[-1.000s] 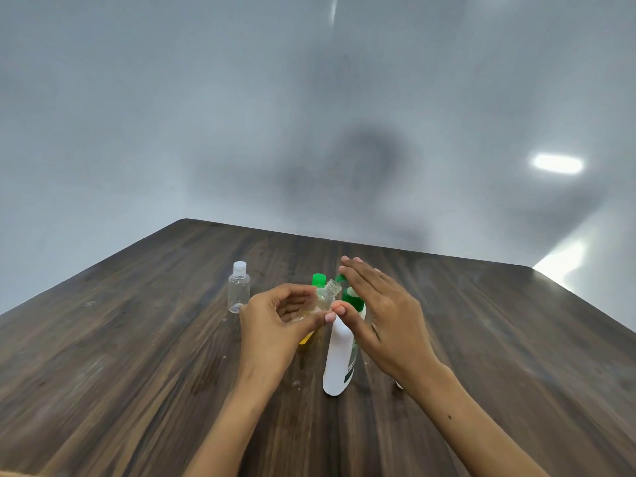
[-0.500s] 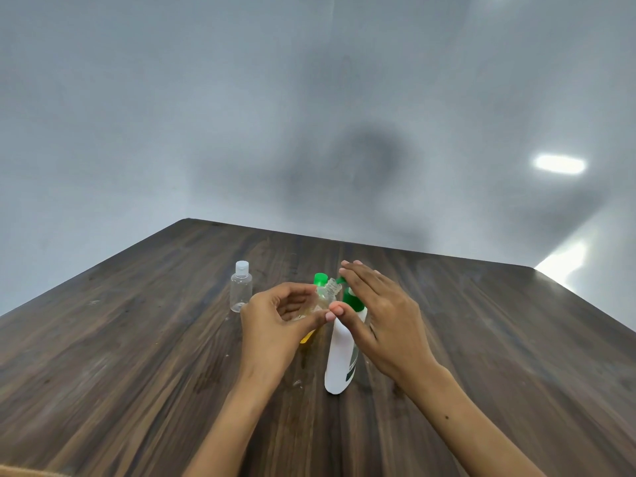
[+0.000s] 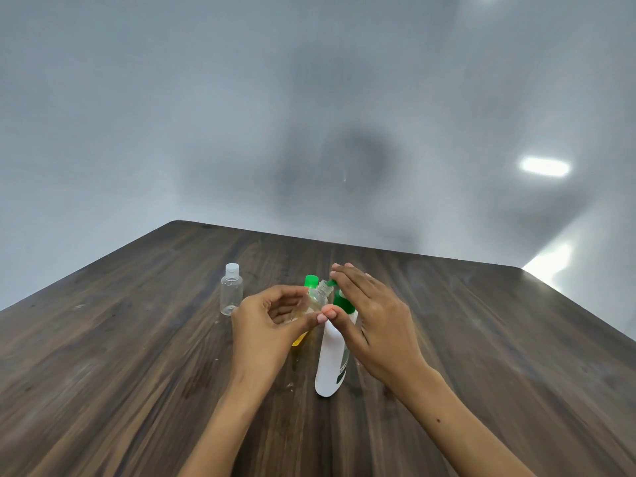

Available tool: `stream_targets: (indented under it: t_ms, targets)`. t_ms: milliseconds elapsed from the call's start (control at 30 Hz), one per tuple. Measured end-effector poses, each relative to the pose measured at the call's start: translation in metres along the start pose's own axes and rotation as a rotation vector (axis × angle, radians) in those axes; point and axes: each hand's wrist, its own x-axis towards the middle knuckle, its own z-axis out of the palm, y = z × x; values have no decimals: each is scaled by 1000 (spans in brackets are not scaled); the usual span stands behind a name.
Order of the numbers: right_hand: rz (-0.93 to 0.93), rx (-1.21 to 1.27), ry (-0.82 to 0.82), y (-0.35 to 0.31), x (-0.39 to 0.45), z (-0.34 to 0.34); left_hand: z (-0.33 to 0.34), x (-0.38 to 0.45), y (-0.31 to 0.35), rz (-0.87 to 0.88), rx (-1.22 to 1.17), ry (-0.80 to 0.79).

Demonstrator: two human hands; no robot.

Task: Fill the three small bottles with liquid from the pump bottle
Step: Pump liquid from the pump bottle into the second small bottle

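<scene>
Nothing much has moved since the earlier picture: both my hands stay where they were, near the middle of the frame, and my right hand has only settled a little on the pump.

My left hand [image 3: 268, 325] curls its fingers and thumb around a small clear bottle [image 3: 318, 297]. It has no cap on. I tip its open neck toward the green spout of the pump bottle [image 3: 332, 359], and the two are almost touching. My right hand [image 3: 375, 321] lies flat on the green pump top with straight fingers close together, and its thumb rests against the white side.

I think the small bottle is very light and thin, so it may squash if I squeeze hard. It can get slippery if liquid runs down it. Holding it around its middle feels best. The pump bottle is tall and stiff and could tip, so I push straight down on the top.

Another small bottle with a green cap [image 3: 310, 281] stands just behind my left hand, with yellow liquid low in it. A capped clear bottle [image 3: 231, 293] stands to the left on the wooden table [image 3: 137, 356]. It looks empty.
</scene>
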Motion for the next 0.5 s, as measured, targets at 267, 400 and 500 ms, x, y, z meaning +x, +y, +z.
stream_targets:
  t_ms: [267, 400, 500]
  targets:
    - [-4, 22, 42, 3, 0, -3, 2, 2, -5, -18, -9, -6]
    - [-1, 2, 38, 1, 1, -1, 3, 1, -1, -26, -39, -23]
    - [-10, 20, 38, 3, 2, -2, 2, 1, -2, -30, -33, -22]
